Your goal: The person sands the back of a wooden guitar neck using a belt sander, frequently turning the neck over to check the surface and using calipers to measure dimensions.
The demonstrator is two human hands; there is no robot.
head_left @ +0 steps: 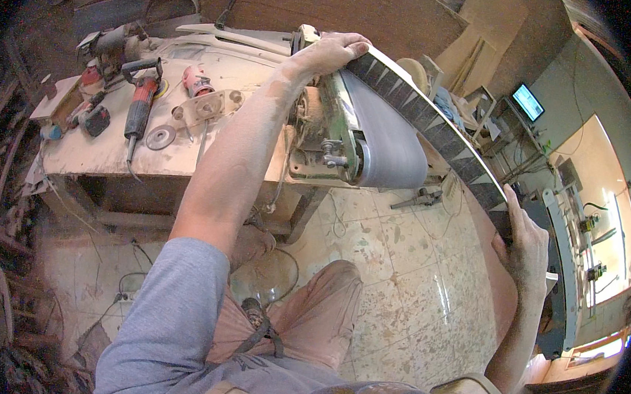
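A long dark strip with pale triangles and a white upper edge (pixel 425 117) spans from one hand to the other, looking bowed in this view. At its far left end, my left hand (pixel 334 53) is closed over it, above the belt sander. The grey sanding belt (pixel 390 140) runs under the strip's left part; whether the two touch I cannot tell. My right hand (pixel 525 239) grips the strip's near right end, thumb below and fingers along the edge, out past the bench.
On the dusty workbench (pixel 111 155) lie a red and black polisher (pixel 143 102), a cordless tool (pixel 95 122), a grey disc (pixel 161 137) and a red power tool (pixel 197 82). A lit screen (pixel 528 103) stands at the far right. Cables (pixel 131 279) trail over the tiled floor (pixel 391 277).
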